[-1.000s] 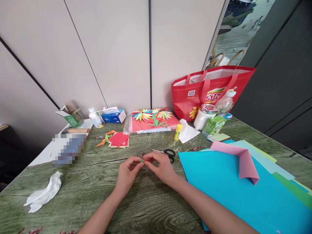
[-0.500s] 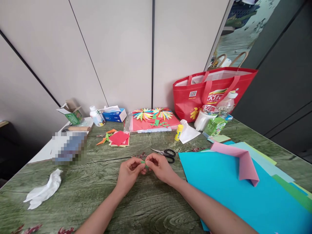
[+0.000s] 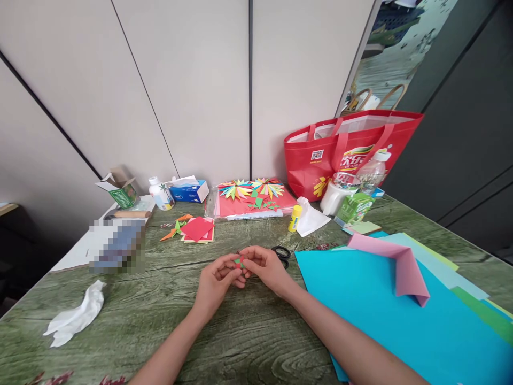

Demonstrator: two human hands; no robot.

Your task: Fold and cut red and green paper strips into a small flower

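Observation:
My left hand (image 3: 218, 278) and my right hand (image 3: 266, 270) meet above the middle of the table, fingers pinched. Between their fingertips is a small folded piece of green and red paper (image 3: 239, 262), partly covered by the fingers. Just behind my right hand lie scissors (image 3: 282, 254); their black handles show, while the blades are hidden by the hand. Farther back, a stack of square papers (image 3: 197, 229) with a red one on top lies beside orange and green folded paper pieces (image 3: 175, 230). A yellow glue stick (image 3: 294, 218) stands upright beyond the scissors.
Large blue paper sheets (image 3: 372, 310) cover the right side, with a folded pink strip (image 3: 409, 267) on them. Paper pinwheel shapes (image 3: 267, 187) lie on a packet at the back. A red bag (image 3: 308, 171) stands behind. A crumpled tissue (image 3: 78, 315) is at left.
The small paper has been turned, so red now shows along with the green. My right hand has shifted slightly and covers the scissor blades. The view has moved a little.

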